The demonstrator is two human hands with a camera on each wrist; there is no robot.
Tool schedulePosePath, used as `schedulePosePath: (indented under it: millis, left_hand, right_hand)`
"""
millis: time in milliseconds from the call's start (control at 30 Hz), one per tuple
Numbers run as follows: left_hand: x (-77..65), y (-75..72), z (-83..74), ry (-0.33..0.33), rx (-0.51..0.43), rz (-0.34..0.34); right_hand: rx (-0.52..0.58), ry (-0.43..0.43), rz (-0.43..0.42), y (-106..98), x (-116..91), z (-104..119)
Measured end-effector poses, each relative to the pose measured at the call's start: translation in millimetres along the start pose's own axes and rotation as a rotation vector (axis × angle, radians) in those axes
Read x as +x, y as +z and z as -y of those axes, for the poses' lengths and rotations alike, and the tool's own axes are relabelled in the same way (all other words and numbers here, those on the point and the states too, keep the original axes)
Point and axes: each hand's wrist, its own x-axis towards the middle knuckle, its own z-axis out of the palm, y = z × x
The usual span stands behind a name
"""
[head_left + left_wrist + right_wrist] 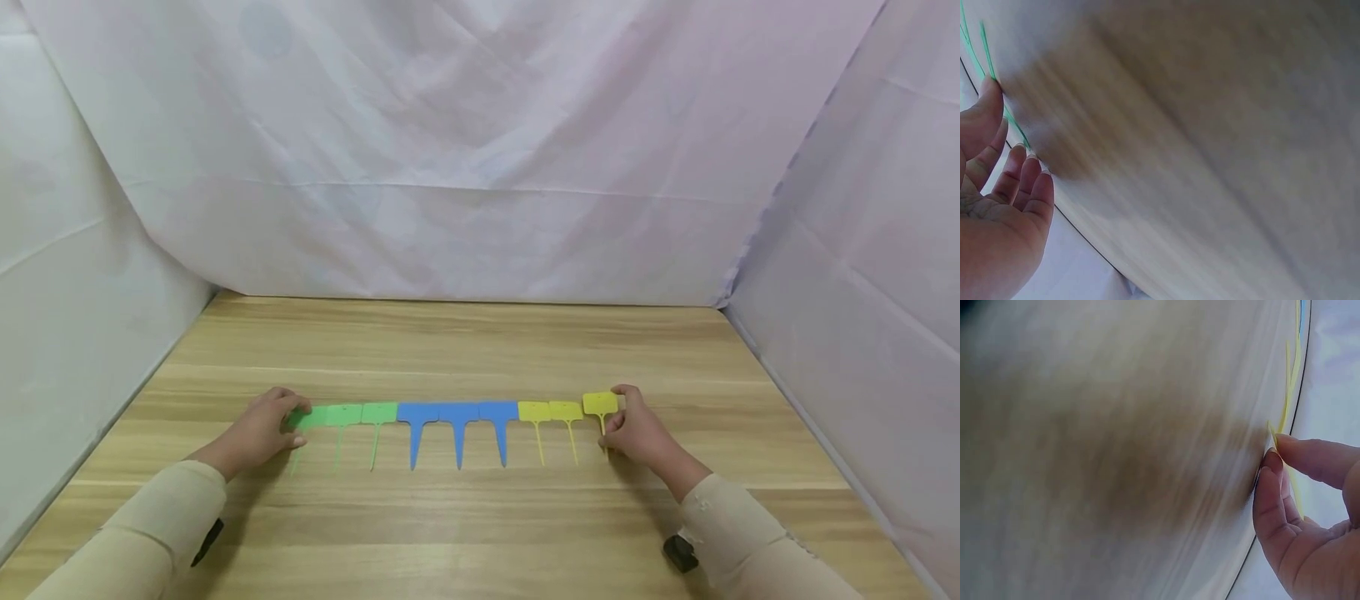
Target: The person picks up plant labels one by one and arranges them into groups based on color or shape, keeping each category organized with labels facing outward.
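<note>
Plant label tags with T-shaped heads and thin stems lie in a row in the head view. At its left end my left hand (261, 429) touches the outermost green tag (305, 418), thumb near the stem and fingertips by the head's far side. Two more green tags (378, 412) adjoin it, followed by three blue tags (459, 412) and two yellow tags (535, 411). At the right end my right hand (647, 429) pinches a third yellow tag (599, 404), which sits slightly higher than its neighbours. The right wrist view shows thumb and finger meeting on its yellow stem (1272, 431).
The tags lie on a wood-grain table (480, 533). White cloth (480, 242) hangs along the back edge, with further cloth walls at left (90, 317) and right (862, 308). Dark wrist devices (680, 553) show under the sleeves.
</note>
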Motion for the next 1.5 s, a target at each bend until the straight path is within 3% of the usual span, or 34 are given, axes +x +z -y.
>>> schedulePosePath:
  millis: [1200,1500]
  left_hand:
    - [-1.1,-0.5,-1.8,-0.004,0.005,-0.003]
    - [0.1,0.3,-1.2,-0.016,0.001,0.004]
  right_hand:
    - [-0.117,-0.083,0.025,-4.0,0.6,-6.8]
    - [-0.150,-0.058,0.035,-4.8,0.0,-5.4]
